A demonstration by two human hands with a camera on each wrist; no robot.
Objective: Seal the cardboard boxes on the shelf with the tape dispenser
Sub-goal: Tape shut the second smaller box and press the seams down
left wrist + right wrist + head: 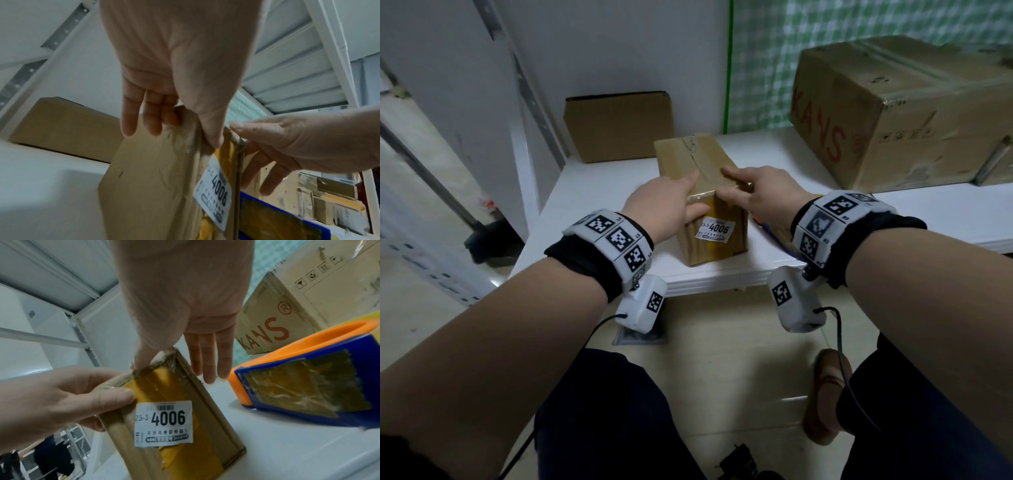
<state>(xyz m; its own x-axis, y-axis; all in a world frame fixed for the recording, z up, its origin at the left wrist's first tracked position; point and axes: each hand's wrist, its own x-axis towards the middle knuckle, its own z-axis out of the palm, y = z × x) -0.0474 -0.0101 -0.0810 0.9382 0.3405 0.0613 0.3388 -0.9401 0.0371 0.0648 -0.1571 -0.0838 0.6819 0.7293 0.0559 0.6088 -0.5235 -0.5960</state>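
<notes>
Both hands press the small cardboard box point(703, 192) at its near top edge, smoothing tape.

Left hand point(664, 205) grip clasps the near corner, thumb on the labelled end; right hand point(760, 195) lies flat, fingers straight, grasping nothing. Just right of that grip the tape dispenser point(304, 378) lies idle on the shelf point(599, 192). This seal looks nearly done; next, judge the far boxes point(900, 113) and pick up the dispenser.

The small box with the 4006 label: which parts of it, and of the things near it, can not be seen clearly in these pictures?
- Small box: near top edge hidden under the left hand and right hand, head view.
- Tape dispenser: almost hidden behind the right wrist in the head view; cut off by the right wrist view's edge.
- 4006 label: its small print is too blurred to read.
</notes>
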